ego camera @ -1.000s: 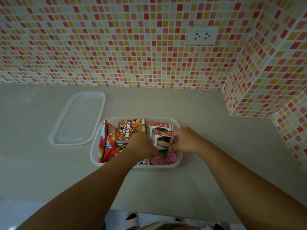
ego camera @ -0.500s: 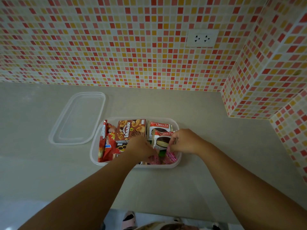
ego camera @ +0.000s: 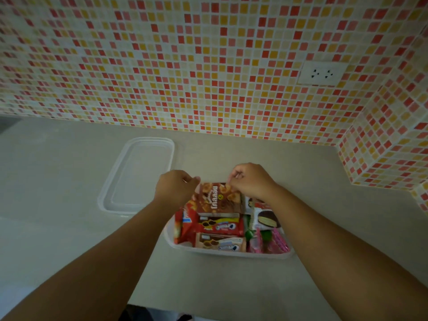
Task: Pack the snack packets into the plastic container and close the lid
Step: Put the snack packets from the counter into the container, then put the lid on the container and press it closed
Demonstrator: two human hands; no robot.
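A clear plastic container (ego camera: 231, 251) sits on the beige counter, filled with several snack packets. A brown snack box (ego camera: 218, 201) lies at its far end, tilted up. My left hand (ego camera: 174, 189) pinches the box's far left corner and my right hand (ego camera: 251, 180) pinches its far right corner. Below the box lie a red biscuit packet (ego camera: 220, 225) and a brown biscuit packet (ego camera: 218, 243). A Choco Pie packet (ego camera: 266, 220) and pink packets (ego camera: 271, 243) fill the right side. The clear lid (ego camera: 139, 177) lies flat on the counter to the left of the container.
A mosaic-tiled wall runs along the back of the counter (ego camera: 69, 228), with a white power socket (ego camera: 322, 74) at upper right. A tiled corner (ego camera: 382, 158) juts out on the right, close to the container.
Both hands moved from the near middle of the container to its far end and took hold of the brown box's far corners. The camera view shifted left.
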